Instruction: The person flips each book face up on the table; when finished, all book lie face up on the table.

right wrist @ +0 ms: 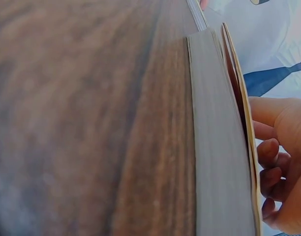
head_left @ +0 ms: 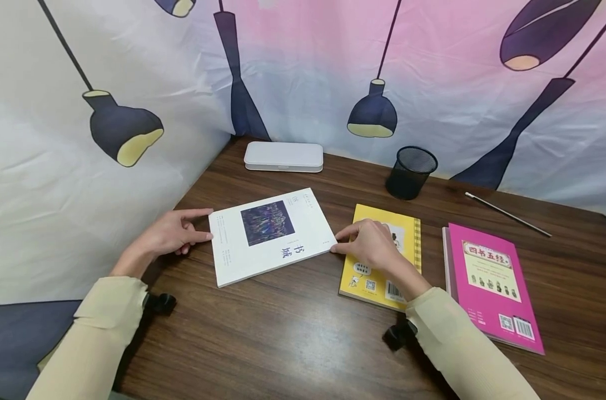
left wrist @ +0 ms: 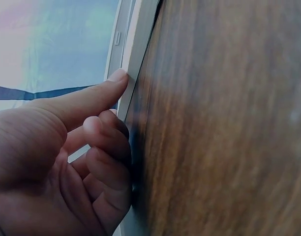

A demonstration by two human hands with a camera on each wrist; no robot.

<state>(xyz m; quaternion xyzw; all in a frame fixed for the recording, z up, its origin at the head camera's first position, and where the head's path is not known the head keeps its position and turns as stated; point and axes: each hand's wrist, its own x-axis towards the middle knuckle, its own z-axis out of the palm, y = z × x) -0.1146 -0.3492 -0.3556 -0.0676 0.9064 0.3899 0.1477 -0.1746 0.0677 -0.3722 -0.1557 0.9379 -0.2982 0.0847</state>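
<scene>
A white book (head_left: 263, 236) with a dark picture on its cover lies slightly turned on the wooden table. My left hand (head_left: 175, 233) touches its left edge with index finger and thumb spread apart; the left wrist view shows the thumb (left wrist: 104, 93) against the book's side and the other fingers curled. At the book's right corner, my right hand (head_left: 375, 244) touches the edge with index finger and thumb. That hand is above a yellow book (head_left: 355, 278), partly hiding it. In the right wrist view, the yellow book's page block (right wrist: 219, 137) blocks part of the view.
A white case (head_left: 283, 157) stands at the back, and a black mesh pen holder (head_left: 408, 175) is to its right. A pink book (head_left: 498, 289) and a thin silver stick (head_left: 508, 214) lie on the right. Printed cloth (head_left: 303, 83) hangs behind the table (head_left: 263, 339).
</scene>
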